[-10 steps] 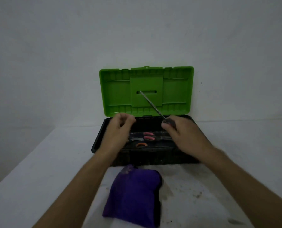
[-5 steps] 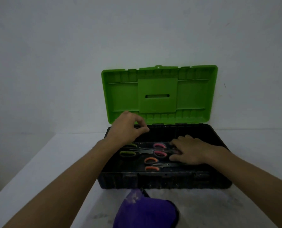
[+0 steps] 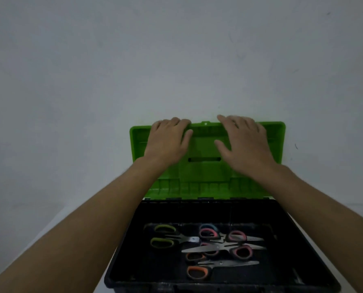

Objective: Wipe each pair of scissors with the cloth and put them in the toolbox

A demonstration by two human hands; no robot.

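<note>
Both arms reach far forward over the open toolbox [image 3: 121,269]. The left hand [image 3: 168,142] lies on the upper left of the raised green lid [image 3: 204,172], its fingers curled over the lid's top edge and its thumb stretched out along the inner face. The right hand [image 3: 243,142] lies on the upper right of the lid, its fingers bent over the same top edge, thumb spread toward the middle. The lid stands upright against the pale wall [image 3: 176,60]; it is glossy moulded plastic, ribbed along its lower edge, with a raised square panel and a narrow slot in the centre. The toolbox body is black, rectangular and matt, with scuffed walls. Inside on its floor lie several scissors: 1 pair with olive-green loop handles [image 3: 165,236] at the left, pink-handled pairs [image 3: 223,240] overlapping in the middle, and 1 orange-handled pair [image 3: 206,269] nearest. Their steel blades are flat and dull grey. The toolbox sits on a pale worktop [image 3: 77,225].
</note>
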